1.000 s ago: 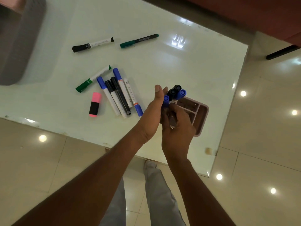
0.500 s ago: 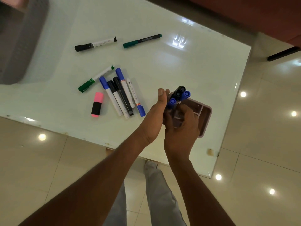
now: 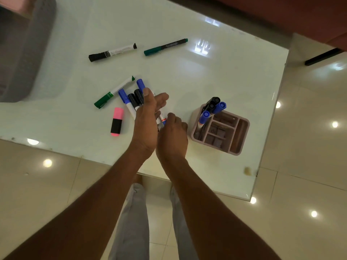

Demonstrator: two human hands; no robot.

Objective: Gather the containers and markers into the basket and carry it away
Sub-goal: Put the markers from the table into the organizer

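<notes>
A pink divided container (image 3: pixel 242 147) stands on the white glass table (image 3: pixel 234 72) at the right, with several blue and black markers (image 3: pixel 216 106) upright in its corner slot. My left hand (image 3: pixel 146 121) is open, palm turned right, over a cluster of blue and black markers (image 3: pixel 124 96). My right hand (image 3: pixel 172 136) sits beside it with fingers curled down at a marker's end (image 3: pixel 163 119); the grip is hidden. A green marker (image 3: pixel 114 91), a pink highlighter (image 3: pixel 117 121), a black marker (image 3: pixel 112 53) and a teal pen (image 3: pixel 166 46) lie loose.
A grey basket (image 3: pixel 22 53) sits at the table's far left corner with something pink (image 3: pixel 16 4) in it. The table's near edge runs just under my wrists, and its right edge is close to the container. Shiny tiled floor surrounds the table.
Both hands let go of the markers, which now stand in the pink container, and moved left to the marker cluster.
</notes>
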